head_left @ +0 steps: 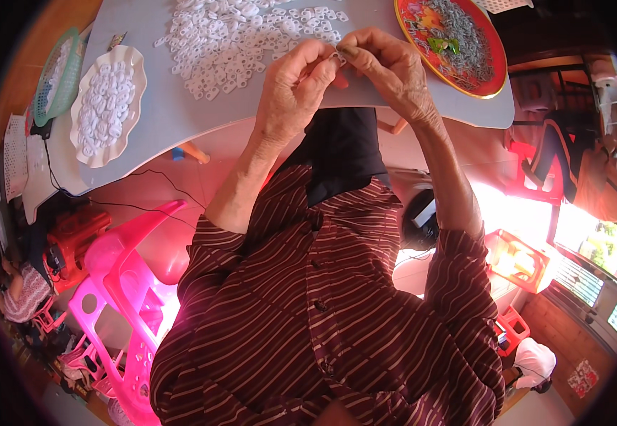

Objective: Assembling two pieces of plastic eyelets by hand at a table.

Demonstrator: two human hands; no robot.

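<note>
My left hand [298, 86] is closed in a pinch on a small white plastic piece [338, 58] just past the table's near edge. Against it, my right hand [392, 77] pinches with thumb and forefinger at the same spot; what it grips is too small and covered to make out. Beyond my left hand spreads a heap of small white plastic pieces with holes [226, 53]. To the right of my right hand lies a round red tray [494, 84] with a gold rim. Many thin grey metal bits [464, 42] lie in it, over a printed pattern.
A white wavy-edged dish [138, 78] of white pieces stands at the table's left, beside a green mesh basket [74, 67]. Below are a pink plastic chair [120, 284] and dark cables [138, 204]. Other people sit at far left [24, 295] and lower right [536, 361].
</note>
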